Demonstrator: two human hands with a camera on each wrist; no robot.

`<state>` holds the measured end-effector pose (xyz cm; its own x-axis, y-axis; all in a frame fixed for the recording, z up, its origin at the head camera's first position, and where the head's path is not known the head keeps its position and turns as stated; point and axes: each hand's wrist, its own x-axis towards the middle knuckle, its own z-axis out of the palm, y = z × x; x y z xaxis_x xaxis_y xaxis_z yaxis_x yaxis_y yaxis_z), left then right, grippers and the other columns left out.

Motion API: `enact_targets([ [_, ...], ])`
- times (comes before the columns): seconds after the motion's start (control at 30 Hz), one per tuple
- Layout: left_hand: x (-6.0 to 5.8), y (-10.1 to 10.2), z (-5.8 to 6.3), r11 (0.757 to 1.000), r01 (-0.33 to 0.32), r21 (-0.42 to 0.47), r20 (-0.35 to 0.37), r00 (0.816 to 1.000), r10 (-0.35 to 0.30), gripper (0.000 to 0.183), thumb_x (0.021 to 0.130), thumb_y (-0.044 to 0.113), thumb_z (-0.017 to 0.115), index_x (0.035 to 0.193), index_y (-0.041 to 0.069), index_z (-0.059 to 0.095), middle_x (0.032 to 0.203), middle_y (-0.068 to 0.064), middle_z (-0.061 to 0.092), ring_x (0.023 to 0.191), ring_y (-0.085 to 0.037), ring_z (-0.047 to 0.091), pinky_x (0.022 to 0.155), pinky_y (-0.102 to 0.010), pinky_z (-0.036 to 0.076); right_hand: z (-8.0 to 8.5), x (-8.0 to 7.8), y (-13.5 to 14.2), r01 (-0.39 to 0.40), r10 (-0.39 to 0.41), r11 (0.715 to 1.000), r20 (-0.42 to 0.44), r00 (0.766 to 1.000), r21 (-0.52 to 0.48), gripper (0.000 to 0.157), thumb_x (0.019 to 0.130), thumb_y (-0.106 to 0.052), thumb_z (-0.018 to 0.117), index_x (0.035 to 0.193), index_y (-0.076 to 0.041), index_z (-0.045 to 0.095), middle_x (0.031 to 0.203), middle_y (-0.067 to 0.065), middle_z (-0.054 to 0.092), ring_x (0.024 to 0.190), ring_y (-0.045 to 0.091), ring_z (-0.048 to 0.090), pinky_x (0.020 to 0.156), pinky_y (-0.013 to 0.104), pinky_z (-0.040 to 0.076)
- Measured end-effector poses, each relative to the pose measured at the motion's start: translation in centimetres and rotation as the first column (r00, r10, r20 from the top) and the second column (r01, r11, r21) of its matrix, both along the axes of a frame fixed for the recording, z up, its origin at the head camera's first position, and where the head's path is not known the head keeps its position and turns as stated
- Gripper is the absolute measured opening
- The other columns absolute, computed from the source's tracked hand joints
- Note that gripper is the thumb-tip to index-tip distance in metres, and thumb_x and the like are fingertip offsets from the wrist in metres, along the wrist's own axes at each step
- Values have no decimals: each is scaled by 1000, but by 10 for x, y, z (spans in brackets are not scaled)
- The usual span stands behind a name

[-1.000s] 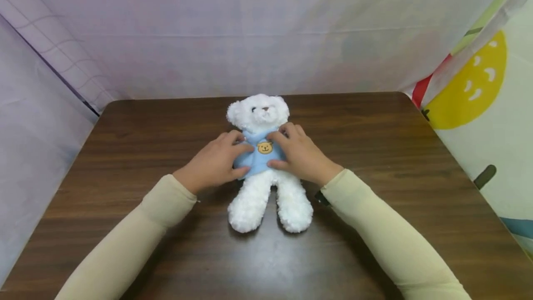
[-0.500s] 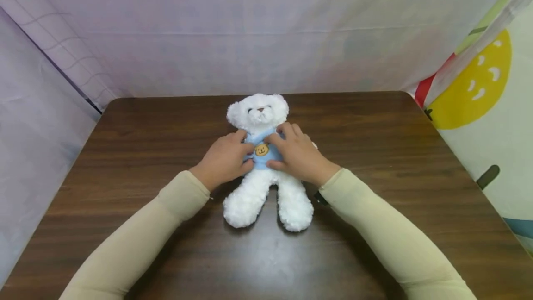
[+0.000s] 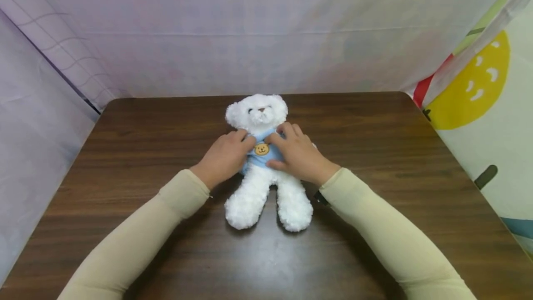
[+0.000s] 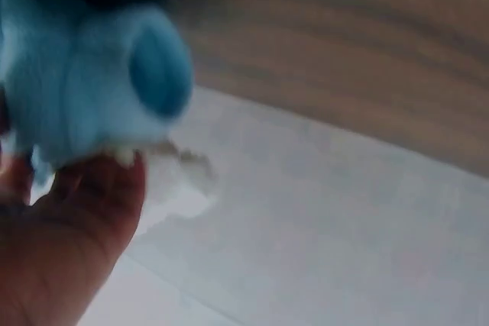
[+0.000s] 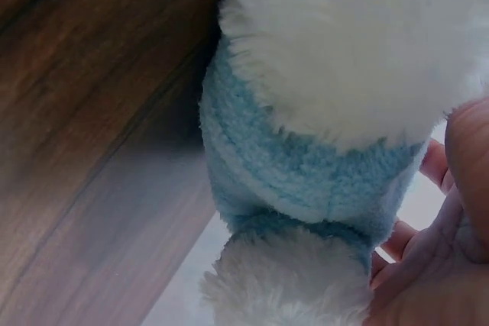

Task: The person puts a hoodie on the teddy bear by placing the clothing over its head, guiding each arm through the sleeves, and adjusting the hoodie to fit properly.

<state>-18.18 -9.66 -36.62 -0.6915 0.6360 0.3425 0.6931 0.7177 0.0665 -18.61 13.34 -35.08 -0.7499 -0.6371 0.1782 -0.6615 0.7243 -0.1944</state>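
Observation:
A white teddy bear (image 3: pixel 256 108) lies face up on the brown table, its head toward the back edge. It wears a light blue shirt (image 3: pixel 266 160) with a small bear-face patch (image 3: pixel 262 149) on the chest. My left hand (image 3: pixel 222 156) pinches the shirt at the bear's side. In the left wrist view, an open sleeve end (image 4: pixel 160 66) shows with no paw in it. My right hand (image 3: pixel 300 154) grips the opposite side of the shirt, thumb by the hem. White fur (image 5: pixel 290 280) comes out of a blue cuff in the right wrist view.
The wood-grain table (image 3: pixel 137 161) reaches to a pale curtain (image 3: pixel 250 31) hanging behind it. A white cloth with a yellow fruit print (image 3: pixel 470 87) hangs along the right side.
My left hand has moved right and slightly up along the bear's side, and its thumb has risen from the hem toward the chest. My right hand stays nearly still.

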Motion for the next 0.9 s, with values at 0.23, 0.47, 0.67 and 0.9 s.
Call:
enact_targets([
  [0.23,4,-3,8,1000,-12,-15,205,979,15,21,88,6,64,104,6,50,88,-7,48,74,-21,48,67,-37,45,0,0,1,-2,2,1000,10,1000,-5,51,90,-41,73,131,-16,57,128,17,42,109,31,41,76,44,43],
  [0.47,-5,1,5,996,-44,-77,102,993,52,19,97,12,65,100,9,46,81,-5,53,69,-20,54,59,-37,43,0,0,2,-11,11,1000,3,1000,-26,60,89,-40,74,139,-13,52,129,17,42,110,31,42,78,46,45],
  [0.67,-3,-3,9,995,-15,-102,185,982,34,24,95,15,65,111,8,49,89,-7,53,73,-21,53,65,-38,47,0,1,4,-16,16,1000,3,1000,-10,67,92,-41,71,149,-18,45,129,18,40,108,31,41,81,46,45],
  [0.9,0,-4,8,999,-3,-51,212,977,14,20,94,4,58,111,7,49,89,-7,51,69,-19,49,59,-35,46,-1,2,5,-29,30,999,-25,999,13,71,93,-43,68,154,-24,37,129,20,38,106,32,39,83,45,43],
])
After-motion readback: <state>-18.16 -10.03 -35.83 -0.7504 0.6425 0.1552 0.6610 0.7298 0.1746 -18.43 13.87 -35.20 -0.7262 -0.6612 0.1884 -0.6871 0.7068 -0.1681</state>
